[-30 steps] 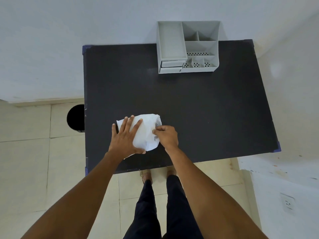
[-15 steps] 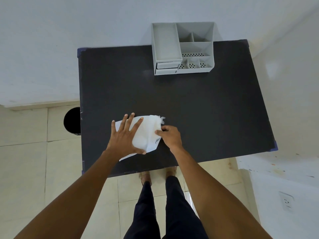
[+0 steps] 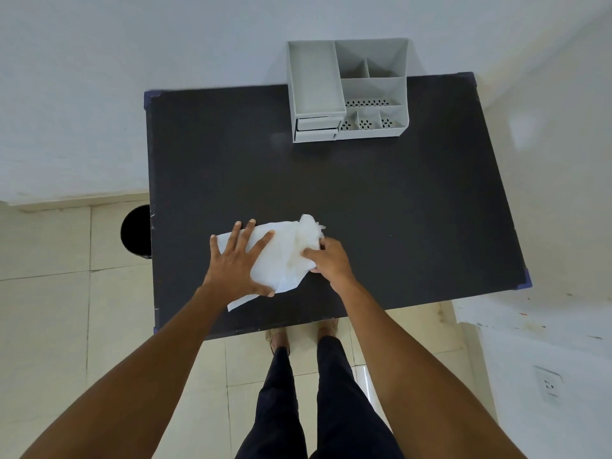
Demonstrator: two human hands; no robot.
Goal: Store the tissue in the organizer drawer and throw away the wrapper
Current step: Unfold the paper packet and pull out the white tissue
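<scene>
A white tissue pack lies on the near part of the black table [image 3: 381, 207]. My left hand [image 3: 236, 260] presses flat on the wrapper [image 3: 275, 260], fingers spread. My right hand [image 3: 328, 260] pinches the pack's right end, where crumpled tissue [image 3: 309, 228] sticks out of the wrapper. The grey organizer [image 3: 346, 91] stands at the table's far edge, its two small drawers [image 3: 316, 125] closed at the lower left front.
A round black bin [image 3: 135, 231] stands on the tiled floor by the table's left edge. White walls run behind and to the right of the table. My legs and feet show below the near edge.
My right hand has pulled the pack's right end open, and crumpled tissue now pokes out there. The left hand stays pressed on the wrapper.
</scene>
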